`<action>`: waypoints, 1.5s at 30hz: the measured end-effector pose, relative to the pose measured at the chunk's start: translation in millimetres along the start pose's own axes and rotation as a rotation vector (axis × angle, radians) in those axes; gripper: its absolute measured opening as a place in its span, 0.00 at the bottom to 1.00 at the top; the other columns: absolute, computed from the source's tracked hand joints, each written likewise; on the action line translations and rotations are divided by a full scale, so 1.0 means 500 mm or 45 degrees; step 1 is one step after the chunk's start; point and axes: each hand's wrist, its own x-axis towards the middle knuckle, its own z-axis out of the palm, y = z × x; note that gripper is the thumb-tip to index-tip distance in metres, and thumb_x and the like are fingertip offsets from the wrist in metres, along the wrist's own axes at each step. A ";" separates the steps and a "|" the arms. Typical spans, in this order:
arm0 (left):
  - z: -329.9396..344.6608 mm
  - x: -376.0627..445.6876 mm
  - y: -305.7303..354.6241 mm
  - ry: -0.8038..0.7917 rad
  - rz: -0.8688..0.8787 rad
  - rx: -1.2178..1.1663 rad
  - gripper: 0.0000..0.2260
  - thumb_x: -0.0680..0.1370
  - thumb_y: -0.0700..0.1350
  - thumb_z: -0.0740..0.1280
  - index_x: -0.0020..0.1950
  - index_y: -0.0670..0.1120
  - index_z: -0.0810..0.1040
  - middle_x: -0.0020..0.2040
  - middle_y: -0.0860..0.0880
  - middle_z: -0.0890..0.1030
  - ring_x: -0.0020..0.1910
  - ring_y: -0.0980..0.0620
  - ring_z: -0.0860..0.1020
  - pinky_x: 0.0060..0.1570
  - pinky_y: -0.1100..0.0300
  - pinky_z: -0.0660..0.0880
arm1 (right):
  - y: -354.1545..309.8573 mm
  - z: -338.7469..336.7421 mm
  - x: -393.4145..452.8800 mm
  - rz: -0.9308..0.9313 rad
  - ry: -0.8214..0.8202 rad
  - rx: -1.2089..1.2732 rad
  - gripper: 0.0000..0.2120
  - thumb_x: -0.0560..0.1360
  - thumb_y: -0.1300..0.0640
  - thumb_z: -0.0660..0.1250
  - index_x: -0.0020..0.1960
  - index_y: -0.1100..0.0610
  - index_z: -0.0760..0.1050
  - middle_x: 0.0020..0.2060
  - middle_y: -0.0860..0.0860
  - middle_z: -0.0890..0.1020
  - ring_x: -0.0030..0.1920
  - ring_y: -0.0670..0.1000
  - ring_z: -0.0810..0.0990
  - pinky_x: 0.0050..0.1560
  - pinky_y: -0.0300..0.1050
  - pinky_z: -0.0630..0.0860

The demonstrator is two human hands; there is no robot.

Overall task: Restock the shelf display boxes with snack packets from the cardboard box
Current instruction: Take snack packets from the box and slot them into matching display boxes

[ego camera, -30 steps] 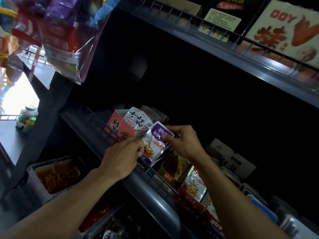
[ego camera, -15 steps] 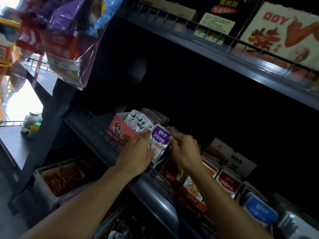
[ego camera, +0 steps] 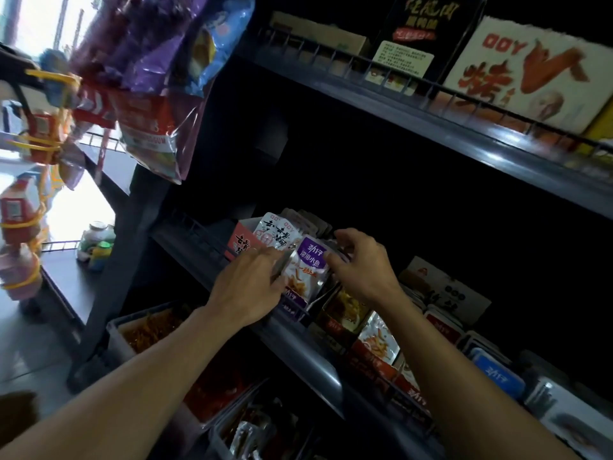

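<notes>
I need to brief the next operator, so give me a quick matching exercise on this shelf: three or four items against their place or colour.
Things:
1. purple-topped packet
2. white packet with black lettering
3. blue-topped packet
4. clear bag of sweets

Places:
A. hanging at upper left
B. between the left hand and the right hand
C. in the red display box
D. far right on the middle shelf

Pairs: 1-B, 2-C, 3-D, 4-A
</notes>
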 end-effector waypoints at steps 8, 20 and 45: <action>-0.167 -0.183 -0.030 -0.240 -0.101 0.260 0.04 0.78 0.54 0.67 0.50 0.56 0.76 0.43 0.60 0.77 0.48 0.54 0.79 0.47 0.58 0.75 | -0.138 -0.022 -0.093 -0.151 -0.005 0.034 0.14 0.76 0.55 0.70 0.59 0.58 0.78 0.51 0.51 0.80 0.49 0.49 0.77 0.51 0.45 0.76; -0.334 -0.577 -0.087 -0.367 -0.285 0.476 0.02 0.78 0.52 0.65 0.45 0.56 0.75 0.42 0.59 0.78 0.43 0.56 0.76 0.41 0.61 0.72 | -0.348 0.100 -0.298 -0.339 -0.426 0.224 0.10 0.73 0.52 0.73 0.52 0.56 0.79 0.45 0.48 0.80 0.46 0.48 0.78 0.46 0.43 0.74; -0.239 -0.937 -0.471 0.071 -1.343 0.390 0.20 0.78 0.36 0.63 0.70 0.45 0.71 0.58 0.42 0.80 0.53 0.42 0.79 0.47 0.57 0.71 | -0.469 0.741 -0.566 -0.077 -1.380 0.683 0.16 0.71 0.55 0.76 0.57 0.55 0.79 0.49 0.51 0.83 0.49 0.46 0.81 0.54 0.45 0.80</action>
